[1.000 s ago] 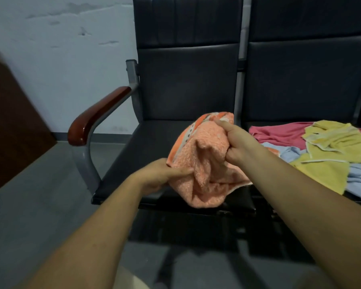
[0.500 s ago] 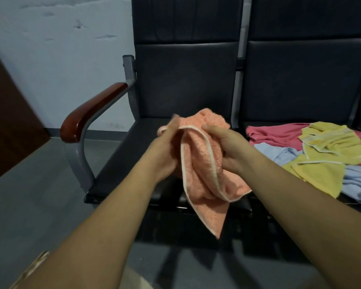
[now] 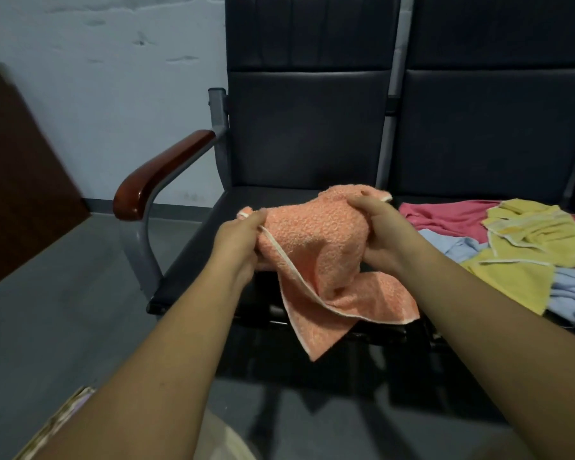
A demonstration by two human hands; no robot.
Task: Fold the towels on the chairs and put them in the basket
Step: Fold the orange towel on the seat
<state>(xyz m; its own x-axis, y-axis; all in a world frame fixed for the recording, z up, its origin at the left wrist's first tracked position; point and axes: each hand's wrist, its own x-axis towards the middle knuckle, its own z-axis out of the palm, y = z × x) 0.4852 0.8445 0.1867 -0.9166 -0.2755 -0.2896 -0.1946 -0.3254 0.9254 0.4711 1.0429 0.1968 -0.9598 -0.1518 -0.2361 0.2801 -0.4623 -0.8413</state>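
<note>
orange towel [image 3: 316, 250]: was held above left chair [image 3: 193, 257] seat, corner dangled
left grip [image 3: 237, 241]: pinched its white hem
right grip [image 3: 382, 234]: curled round bunched top
yellow towel [image 3: 531, 234]: lay on right chair [image 3: 478, 134]

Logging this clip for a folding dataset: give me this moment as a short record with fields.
held: orange towel, bunched, one corner hanging
left hand: pinches its left edge
right hand: grips its right end
waiting: yellow towel, pink towel, blue towel heaped on right chair
fold: not yet done
</note>
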